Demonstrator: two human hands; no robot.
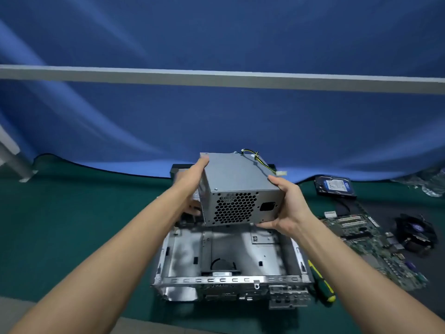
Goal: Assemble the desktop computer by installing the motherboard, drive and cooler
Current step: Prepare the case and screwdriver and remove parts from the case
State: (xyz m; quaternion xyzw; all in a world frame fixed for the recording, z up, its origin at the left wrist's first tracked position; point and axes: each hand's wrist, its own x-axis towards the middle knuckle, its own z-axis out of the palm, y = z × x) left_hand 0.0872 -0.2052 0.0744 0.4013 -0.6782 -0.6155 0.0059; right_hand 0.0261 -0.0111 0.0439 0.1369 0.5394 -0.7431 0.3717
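Note:
A grey metal power supply [237,182] with a honeycomb fan grille and yellow-black cables hangs in the air above the open silver computer case [231,259]. My left hand [192,186] grips its left side, thumb on top and fingers underneath. My right hand [286,206] holds its right near corner, thumb on the upper edge and fingers under the bottom. The green motherboard [375,247] lies on the mat right of the case. Behind it sits the hard drive [336,185] with a blue label. The black cooler [415,233] with its fan rests at the far right.
A green-and-yellow-handled screwdriver [321,282] lies against the case's right side. The dark green mat [72,225] covers the table. A blue cloth backdrop [216,116] hangs behind, crossed by a grey bar [216,78]. Clear plastic bags [431,182] lie at the far right.

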